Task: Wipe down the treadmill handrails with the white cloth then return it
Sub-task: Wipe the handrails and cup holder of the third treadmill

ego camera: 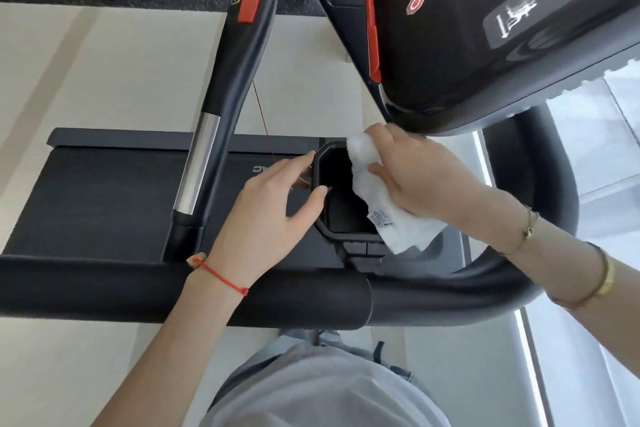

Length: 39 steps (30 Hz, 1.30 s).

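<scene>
Grey shirt [322,388] nearest the camera, one person, two bare forearms reaching forward. One red string bracelet [221,276] on the left wrist; two gold bracelets [604,282] on the right arm. One thick black padded handrail [104,288] runs across in front of the body and curves up on the right side; both arms pass over it.

Left hand [266,218]: fingers straight and loosely spread, nothing held, thumb tip resting on the left rim of the one black cup holder [341,211], index finger reaching along its upper-left edge.

Right hand [419,177]: fingers curled down onto the one white cloth [381,204], thumb pinching it from the near side. Cloth hangs over the right rim of the cup holder, small printed label facing up, lower end draped past the rim; whether any part lies inside the holder, cannot tell.

Beyond the hands: one treadmill belt [104,198], one upright side bar [221,87] with one silver sensor strip and one red patch. One thin red cord [261,107] hangs down toward the cup holder. Farthest, one dark console [502,28], one green button and one red button visible on it. Pale floor [104,73] behind.
</scene>
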Each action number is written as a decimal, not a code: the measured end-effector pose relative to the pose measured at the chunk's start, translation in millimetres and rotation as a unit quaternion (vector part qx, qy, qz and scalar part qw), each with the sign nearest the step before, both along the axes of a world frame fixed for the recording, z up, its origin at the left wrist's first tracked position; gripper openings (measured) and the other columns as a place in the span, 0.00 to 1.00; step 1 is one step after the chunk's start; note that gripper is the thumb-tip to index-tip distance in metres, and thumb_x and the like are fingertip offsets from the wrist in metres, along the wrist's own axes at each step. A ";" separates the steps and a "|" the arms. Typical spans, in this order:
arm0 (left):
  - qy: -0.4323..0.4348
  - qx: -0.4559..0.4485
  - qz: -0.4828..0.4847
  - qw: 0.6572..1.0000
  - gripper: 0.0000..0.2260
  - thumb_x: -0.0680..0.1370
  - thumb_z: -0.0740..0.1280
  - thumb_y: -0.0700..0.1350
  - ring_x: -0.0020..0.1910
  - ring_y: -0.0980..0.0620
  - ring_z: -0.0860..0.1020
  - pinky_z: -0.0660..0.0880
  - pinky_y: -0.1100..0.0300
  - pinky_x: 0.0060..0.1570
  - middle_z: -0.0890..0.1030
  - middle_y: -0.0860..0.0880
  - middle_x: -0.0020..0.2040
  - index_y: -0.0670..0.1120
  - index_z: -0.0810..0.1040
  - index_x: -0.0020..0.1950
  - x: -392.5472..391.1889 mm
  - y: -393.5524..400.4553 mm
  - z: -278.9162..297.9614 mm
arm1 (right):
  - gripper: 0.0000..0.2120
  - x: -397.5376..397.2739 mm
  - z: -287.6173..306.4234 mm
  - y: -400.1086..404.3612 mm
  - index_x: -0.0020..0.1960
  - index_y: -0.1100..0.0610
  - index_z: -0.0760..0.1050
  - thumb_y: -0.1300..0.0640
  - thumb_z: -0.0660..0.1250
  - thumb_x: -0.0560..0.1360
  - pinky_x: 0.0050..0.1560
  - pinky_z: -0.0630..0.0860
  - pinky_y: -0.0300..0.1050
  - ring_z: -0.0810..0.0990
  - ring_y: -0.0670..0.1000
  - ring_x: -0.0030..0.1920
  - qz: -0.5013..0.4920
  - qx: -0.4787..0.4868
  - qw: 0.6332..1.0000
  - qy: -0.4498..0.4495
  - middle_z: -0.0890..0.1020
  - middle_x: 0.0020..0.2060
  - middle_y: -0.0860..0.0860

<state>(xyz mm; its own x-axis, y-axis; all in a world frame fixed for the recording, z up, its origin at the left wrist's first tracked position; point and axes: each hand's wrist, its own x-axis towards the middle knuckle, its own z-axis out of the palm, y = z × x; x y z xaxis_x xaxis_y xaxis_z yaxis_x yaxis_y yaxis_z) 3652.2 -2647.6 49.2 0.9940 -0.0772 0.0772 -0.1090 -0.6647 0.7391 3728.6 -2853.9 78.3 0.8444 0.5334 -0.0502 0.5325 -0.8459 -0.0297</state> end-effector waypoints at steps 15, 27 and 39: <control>-0.004 0.004 -0.003 1.000 0.25 0.78 0.59 0.61 0.56 0.60 0.78 0.78 0.55 0.58 0.79 0.59 0.58 0.54 0.71 0.73 2.7 5.0 -2.9 | 0.19 0.3 -5.2 -3.7 0.64 0.59 0.65 0.47 0.56 0.81 0.34 0.66 0.47 0.78 0.60 0.41 0.021 -0.003 0.998 -0.053 0.77 0.49 0.56; -0.009 -0.006 -0.007 1.000 0.25 0.78 0.61 0.59 0.56 0.59 0.78 0.78 0.54 0.58 0.80 0.56 0.58 0.51 0.72 0.72 5.0 4.3 -4.7 | 0.18 16.2 -8.9 24.0 0.61 0.56 0.67 0.43 0.55 0.81 0.30 0.62 0.46 0.79 0.56 0.40 0.067 -0.022 0.993 -0.094 0.79 0.45 0.50; -0.009 -0.013 -0.014 1.000 0.27 0.77 0.59 0.61 0.54 0.59 0.79 0.78 0.53 0.58 0.80 0.56 0.57 0.51 0.71 0.73 3.8 5.3 -4.0 | 0.30 -47.8 -10.7 -7.0 0.75 0.59 0.51 0.56 0.62 0.79 0.39 0.63 0.45 0.76 0.60 0.46 -0.195 0.196 0.956 0.099 0.69 0.64 0.59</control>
